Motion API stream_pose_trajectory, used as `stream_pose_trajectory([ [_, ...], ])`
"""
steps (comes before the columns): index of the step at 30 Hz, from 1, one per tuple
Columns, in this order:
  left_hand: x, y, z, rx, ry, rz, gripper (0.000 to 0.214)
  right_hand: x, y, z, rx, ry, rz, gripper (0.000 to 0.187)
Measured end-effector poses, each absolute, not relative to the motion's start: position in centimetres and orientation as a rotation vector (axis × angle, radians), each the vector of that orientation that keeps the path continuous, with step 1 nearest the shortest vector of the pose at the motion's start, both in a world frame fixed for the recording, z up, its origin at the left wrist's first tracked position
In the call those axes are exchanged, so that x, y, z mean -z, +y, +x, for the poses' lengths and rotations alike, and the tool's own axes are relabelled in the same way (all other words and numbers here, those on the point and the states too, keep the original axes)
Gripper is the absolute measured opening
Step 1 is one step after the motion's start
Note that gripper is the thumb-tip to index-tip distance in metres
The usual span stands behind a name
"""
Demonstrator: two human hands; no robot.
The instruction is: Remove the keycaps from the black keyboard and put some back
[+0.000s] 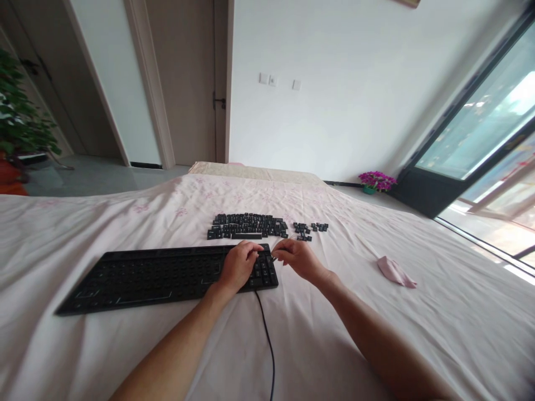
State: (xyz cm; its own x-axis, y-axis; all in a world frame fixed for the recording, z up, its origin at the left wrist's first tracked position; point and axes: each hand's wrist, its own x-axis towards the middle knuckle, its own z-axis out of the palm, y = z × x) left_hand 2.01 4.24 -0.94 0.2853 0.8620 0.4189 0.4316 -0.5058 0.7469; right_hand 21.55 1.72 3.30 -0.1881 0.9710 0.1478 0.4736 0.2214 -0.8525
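Note:
A black keyboard (159,275) lies on the pink sheet, most of its key sockets bare. My left hand (240,266) rests on its right end with fingers curled down onto the keys. My right hand (297,259) hovers just off the keyboard's right edge, its fingers pinched around a thin small tool I cannot make out clearly. Behind the keyboard several removed black keycaps (247,226) sit laid out in rows, with a smaller group of keycaps (310,229) to their right.
The keyboard's black cable (267,340) runs toward me across the sheet. A crumpled pink cloth (396,272) lies at right. A pot of purple flowers (376,182) stands by the window, a green plant (19,122) at far left.

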Motion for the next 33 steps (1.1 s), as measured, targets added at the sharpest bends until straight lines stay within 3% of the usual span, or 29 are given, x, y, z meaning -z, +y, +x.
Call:
stream_pose_trajectory([
  [12,1.0,4.2,2.0,-1.082,1.170,2.142,0.022,-4.4,1.5,18.8,-0.454,-2.169,-1.301,0.009],
  [19,1.1,4.1,2.1,-1.077,1.148,2.159,0.025,-2.8,1.8,20.6,-0.626,-2.007,-1.272,0.011],
  [27,1.3,4.1,2.1,-1.042,1.227,2.224,0.018,-3.9,2.1,19.1,-0.449,-2.241,-1.186,0.014],
  [33,1.5,4.1,2.1,-1.068,1.150,2.221,0.024,-2.9,2.1,20.5,-0.626,-2.009,-1.256,0.012],
])
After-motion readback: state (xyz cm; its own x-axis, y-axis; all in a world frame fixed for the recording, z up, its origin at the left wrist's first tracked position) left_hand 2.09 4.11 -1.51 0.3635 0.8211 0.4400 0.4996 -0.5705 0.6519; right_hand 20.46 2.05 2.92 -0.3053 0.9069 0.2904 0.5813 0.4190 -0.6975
